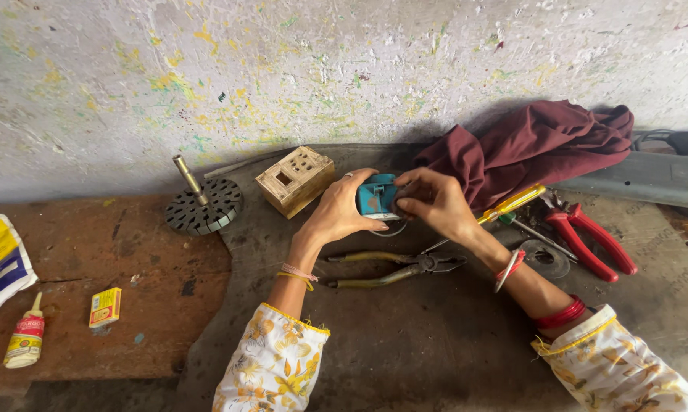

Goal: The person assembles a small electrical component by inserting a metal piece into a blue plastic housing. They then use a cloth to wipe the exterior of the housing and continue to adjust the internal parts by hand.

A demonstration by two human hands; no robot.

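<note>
A paint-speckled wall (344,69) stands behind a dark, worn workbench (435,336). Above the bench, in front of a maroon cloth (534,145), a small blue box-shaped part (376,195) is held between both hands, its long axis roughly upright. The left hand (336,212) grips its left side, and the right hand (435,202) pinches its right edge.

We see a small blue part (377,195) of smooth, slightly glossy plastic; the pliers (393,269) below look like dull metal with worn, yellowish handle sleeves; the red-handled cutters (592,240) carry glossy plastic grips; the screwdriver (512,203) has a clear yellow plastic handle – shiny; the maroon cloth (538,145) is soft, matt fabric; the little box (295,180) is pale bare wood; the slotted round core (203,206) is dark matt metal; the wall (206,76) is rough, paint-flecked plaster.
</note>
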